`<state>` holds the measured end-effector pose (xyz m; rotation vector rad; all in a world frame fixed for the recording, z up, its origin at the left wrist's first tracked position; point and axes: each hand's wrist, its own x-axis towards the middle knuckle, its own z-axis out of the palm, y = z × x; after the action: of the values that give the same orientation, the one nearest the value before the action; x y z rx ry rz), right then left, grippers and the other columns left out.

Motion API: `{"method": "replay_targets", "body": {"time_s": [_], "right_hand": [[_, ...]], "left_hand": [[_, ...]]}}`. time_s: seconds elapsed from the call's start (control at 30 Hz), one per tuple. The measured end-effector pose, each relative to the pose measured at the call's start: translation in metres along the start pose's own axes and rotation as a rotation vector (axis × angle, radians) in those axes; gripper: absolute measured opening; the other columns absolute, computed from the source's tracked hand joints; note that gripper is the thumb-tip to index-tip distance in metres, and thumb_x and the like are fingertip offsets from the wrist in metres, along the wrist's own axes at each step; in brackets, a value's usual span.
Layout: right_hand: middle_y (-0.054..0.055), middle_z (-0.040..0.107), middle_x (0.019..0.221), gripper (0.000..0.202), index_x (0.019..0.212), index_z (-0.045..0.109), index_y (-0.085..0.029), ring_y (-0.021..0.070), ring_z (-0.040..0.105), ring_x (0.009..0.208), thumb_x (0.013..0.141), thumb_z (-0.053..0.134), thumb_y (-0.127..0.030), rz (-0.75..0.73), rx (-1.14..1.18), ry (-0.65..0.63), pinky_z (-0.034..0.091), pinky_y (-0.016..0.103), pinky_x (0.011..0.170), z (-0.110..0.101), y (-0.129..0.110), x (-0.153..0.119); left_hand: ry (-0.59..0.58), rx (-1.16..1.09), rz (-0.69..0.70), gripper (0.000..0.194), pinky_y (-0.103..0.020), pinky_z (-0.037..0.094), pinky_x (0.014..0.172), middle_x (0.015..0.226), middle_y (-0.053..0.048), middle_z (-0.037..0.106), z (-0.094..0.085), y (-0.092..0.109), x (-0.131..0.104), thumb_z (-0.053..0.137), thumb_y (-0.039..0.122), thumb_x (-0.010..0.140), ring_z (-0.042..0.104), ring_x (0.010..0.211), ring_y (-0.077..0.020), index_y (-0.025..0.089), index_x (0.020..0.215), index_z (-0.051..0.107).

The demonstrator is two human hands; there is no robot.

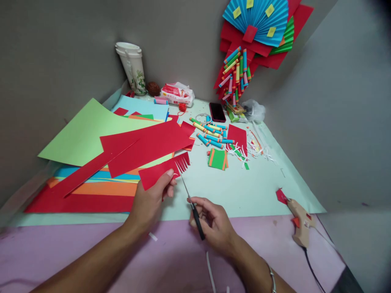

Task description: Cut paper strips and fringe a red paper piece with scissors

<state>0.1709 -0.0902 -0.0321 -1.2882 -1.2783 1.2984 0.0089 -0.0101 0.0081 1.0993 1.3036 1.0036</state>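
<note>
Between the thumb and fingers of my left hand point(154, 195) is a strip of red paper point(157, 173), its right end cut into a thin fringe. My right hand point(212, 221) grips black-handled scissors point(197, 219), whose blades reach up to the fringe. Just behind the strip lie larger red paper sheets point(146, 146). To the right of the strip sits a small stack of green and orange paper pieces point(217, 158), with several coloured paper rolls point(214, 132) behind it.
A glue gun point(301, 221) lies at the right edge, its cord trailing forward. White paper shreds point(256, 146) are scattered at right. A phone point(217, 112), tissue pack point(177, 94) and white cup point(132, 69) stand or lie along the back. Colourful paper fans point(259, 20) are at the wall.
</note>
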Motion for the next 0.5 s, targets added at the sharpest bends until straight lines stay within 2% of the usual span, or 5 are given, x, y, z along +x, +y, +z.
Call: {"method": "replay_targets", "body": {"time_s": [0.17,0.33,0.5], "right_hand": [[-0.002,0.057,0.067,0.041,0.114,0.063,-0.016,0.0111,0.048,0.056,0.073,0.067,-0.021,-0.005,-0.014,-0.003,0.044,0.023,0.054,0.0004,0.0006,-0.0006],[-0.002,0.059,0.067,0.04,0.114,0.064,-0.017,0.0111,0.05,0.057,0.075,0.066,-0.022,-0.022,-0.011,0.02,0.047,0.023,0.056,0.0007,0.0025,-0.001],[-0.002,0.059,0.067,0.041,0.115,0.063,-0.016,0.0101,0.048,0.055,0.075,0.066,-0.022,-0.033,-0.008,0.039,0.045,0.022,0.054,0.0015,0.0043,-0.0002]], "left_hand": [[-0.014,0.003,-0.008,0.038,-0.026,0.041,0.053,0.052,0.002,0.056,-0.0002,-0.0012,-0.0009,0.059,0.05,0.084,0.052,0.052,-0.0143,0.021,0.061,0.064],[-0.02,0.066,-0.027,0.041,-0.028,0.043,0.062,0.052,0.002,0.054,0.0014,0.0011,-0.0052,0.058,0.054,0.085,0.053,0.058,-0.0157,0.022,0.059,0.063],[-0.016,0.073,-0.049,0.041,-0.028,0.041,0.063,0.051,0.004,0.053,0.0054,0.0028,-0.0086,0.059,0.053,0.085,0.051,0.056,-0.0146,0.022,0.058,0.06]]}}
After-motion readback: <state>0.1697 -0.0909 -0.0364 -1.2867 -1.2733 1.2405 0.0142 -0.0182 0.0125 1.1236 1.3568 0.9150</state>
